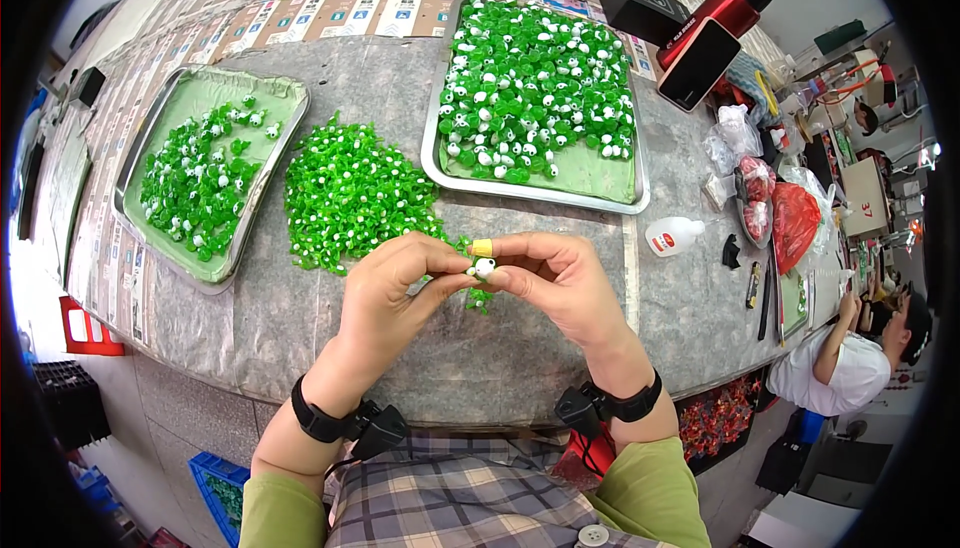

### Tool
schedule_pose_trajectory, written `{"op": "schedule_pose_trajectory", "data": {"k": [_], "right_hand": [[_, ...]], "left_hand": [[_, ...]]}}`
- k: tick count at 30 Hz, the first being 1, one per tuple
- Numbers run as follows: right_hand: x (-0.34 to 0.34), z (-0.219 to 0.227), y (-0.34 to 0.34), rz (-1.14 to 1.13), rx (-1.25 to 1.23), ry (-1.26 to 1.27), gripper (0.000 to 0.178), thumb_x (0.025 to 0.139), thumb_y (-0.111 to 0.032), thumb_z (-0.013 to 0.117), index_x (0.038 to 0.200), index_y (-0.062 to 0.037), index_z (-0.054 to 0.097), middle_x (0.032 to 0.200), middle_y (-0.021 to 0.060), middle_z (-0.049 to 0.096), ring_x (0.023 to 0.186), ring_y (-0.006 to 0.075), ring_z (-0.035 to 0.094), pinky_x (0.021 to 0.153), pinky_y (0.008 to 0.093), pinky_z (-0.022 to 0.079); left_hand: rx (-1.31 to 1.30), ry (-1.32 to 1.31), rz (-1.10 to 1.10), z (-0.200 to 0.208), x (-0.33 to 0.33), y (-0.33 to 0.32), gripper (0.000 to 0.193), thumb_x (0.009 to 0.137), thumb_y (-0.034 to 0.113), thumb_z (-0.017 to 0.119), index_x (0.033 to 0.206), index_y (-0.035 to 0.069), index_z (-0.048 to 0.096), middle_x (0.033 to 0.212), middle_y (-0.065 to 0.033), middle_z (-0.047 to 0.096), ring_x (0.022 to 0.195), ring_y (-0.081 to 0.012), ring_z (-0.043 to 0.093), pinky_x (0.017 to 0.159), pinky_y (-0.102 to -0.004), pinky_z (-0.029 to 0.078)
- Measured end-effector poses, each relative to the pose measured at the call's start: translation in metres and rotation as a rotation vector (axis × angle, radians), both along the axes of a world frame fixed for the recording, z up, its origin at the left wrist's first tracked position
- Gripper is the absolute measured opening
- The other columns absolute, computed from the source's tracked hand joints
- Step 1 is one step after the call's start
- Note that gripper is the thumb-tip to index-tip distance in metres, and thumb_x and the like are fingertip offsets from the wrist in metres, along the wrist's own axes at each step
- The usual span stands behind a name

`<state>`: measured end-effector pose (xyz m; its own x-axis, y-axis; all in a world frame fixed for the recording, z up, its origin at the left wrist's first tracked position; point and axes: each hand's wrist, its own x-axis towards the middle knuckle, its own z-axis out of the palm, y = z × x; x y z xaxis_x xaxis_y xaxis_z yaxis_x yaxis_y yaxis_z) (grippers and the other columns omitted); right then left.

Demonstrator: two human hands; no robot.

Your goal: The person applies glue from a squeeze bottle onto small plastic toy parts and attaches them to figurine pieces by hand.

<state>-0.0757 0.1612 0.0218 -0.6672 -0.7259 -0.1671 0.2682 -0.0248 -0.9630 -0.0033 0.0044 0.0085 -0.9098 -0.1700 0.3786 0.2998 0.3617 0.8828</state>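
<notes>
Over the near middle of the table, both my hands meet at a small white-and-green figure with a round white head and black spots [484, 267]. My left hand [398, 283] is closed, thumb and fingertips pinching its left side. My right hand [560, 278] is closed too, pinching it from the right. Yellow tape [482, 247] wraps a right fingertip. My fingers partly cover the figure. A few loose green pieces [478, 300] lie just beneath. Beyond my left hand spreads a heap of small green-and-white pieces [360, 198].
A metal tray [545, 195] of green-and-white figures stands ahead; another tray [122, 173] stands left. To the right are a white bottle [674, 236], a phone [700, 64], a red flask [735, 8], a black box [643, 8] and a red bag [797, 226]. A person [835, 373] sits far right.
</notes>
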Motion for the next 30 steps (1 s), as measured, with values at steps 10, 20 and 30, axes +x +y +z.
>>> {"op": "schedule_pose_trajectory", "data": {"k": [10, 20, 30], "right_hand": [[-0.005, -0.005, -0.002, 0.031, -0.017, -0.066, 0.023, 0.078, -0.005, 0.054, 0.1, 0.0025, 0.053, 0.087, 0.0073, 0.059, 0.078, 0.0105, 0.056, 0.068, 0.0202, 0.045], [-0.018, -0.015, 0.003, -0.012, 0.513, 0.594, 0.012, 0.072, -0.007, 0.059, 0.082, -0.0008, 0.057, 0.078, 0.0055, 0.059, 0.066, 0.009, 0.055, 0.059, 0.0214, 0.043], [-0.016, -0.036, -0.018, -0.027, 0.561, 1.08, 0.014, 0.066, -0.01, 0.061, 0.073, -0.0028, 0.052, 0.067, 0.0068, 0.05, 0.065, 0.0218, 0.05, 0.059, 0.0313, 0.04]], "left_hand": [[-0.043, -0.057, 0.056, -0.005, 0.001, 0.002, 0.012, 0.065, -0.001, 0.063, 0.075, 0.002, 0.057, 0.07, -0.0073, 0.058, 0.062, -0.0165, 0.056, 0.055, -0.0245, 0.044], [1.371, 0.29, 0.176, -0.011, 0.005, -0.076, 0.016, 0.082, 0.015, 0.049, 0.091, 0.002, 0.053, 0.08, -0.0042, 0.052, 0.067, -0.0078, 0.049, 0.059, -0.0183, 0.047], [1.252, 0.095, 0.172, -0.007, -0.002, -0.042, 0.03, 0.085, 0.023, 0.045, 0.107, 0.004, 0.045, 0.074, -0.0006, 0.051, 0.064, -0.0063, 0.049, 0.055, -0.018, 0.045]]}}
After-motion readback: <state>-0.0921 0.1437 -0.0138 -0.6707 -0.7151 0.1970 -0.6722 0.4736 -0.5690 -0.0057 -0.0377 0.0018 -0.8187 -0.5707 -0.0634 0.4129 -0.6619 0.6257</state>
